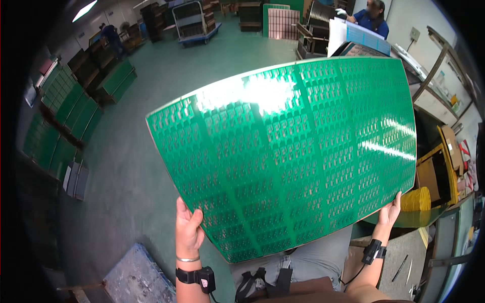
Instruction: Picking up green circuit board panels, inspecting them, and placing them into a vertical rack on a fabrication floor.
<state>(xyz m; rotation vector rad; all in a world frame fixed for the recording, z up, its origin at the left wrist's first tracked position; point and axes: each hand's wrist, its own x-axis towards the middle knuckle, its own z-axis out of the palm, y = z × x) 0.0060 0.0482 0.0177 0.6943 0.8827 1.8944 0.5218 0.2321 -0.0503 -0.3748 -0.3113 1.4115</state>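
Observation:
A large green circuit board panel (288, 156), patterned with rows of small repeated shapes, is held up tilted in front of me. Bright light glares off its upper part. My left hand (189, 226) grips its lower left edge, thumb on the front face and the other fingers partly behind it. At the lower right edge, my right hand (390, 211) is closed on the panel, most of its fingers hidden beneath or behind. Both wrists carry black strapped devices.
A blue flat cart (194, 30) stands far off on the green floor. Stacked green panels (65, 113) line the left. Another person (371, 20) works at the back right, one more at far left. A yellow roll (417, 200) and a grey table with pens (404, 270) are right; a stained blue board (140, 275) lies lower left.

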